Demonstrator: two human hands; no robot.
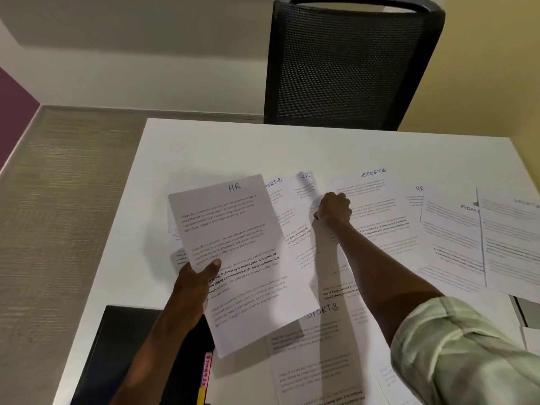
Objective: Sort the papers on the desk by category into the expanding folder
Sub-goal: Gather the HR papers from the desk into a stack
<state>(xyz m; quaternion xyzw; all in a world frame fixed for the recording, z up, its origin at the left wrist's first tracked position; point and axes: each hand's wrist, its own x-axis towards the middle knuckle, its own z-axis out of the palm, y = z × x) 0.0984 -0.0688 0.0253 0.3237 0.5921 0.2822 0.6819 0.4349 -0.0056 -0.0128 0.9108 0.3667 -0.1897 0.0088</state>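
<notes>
Near the middle of the counter point(204, 147), my right hand point(333, 210) pinches the edge of a second HR sheet point(305, 188) lying among the spread papers, between two SPORTS sheets. My left hand point(198, 280) grips a first HR sheet point(230, 247), raised above the counter's left side. The black expanding folder point(128, 346) sits at the near left corner, with a pink tab showing. I judge I'm gathering the HR category; next I should lift this sheet free without dragging its neighbours.
</notes>
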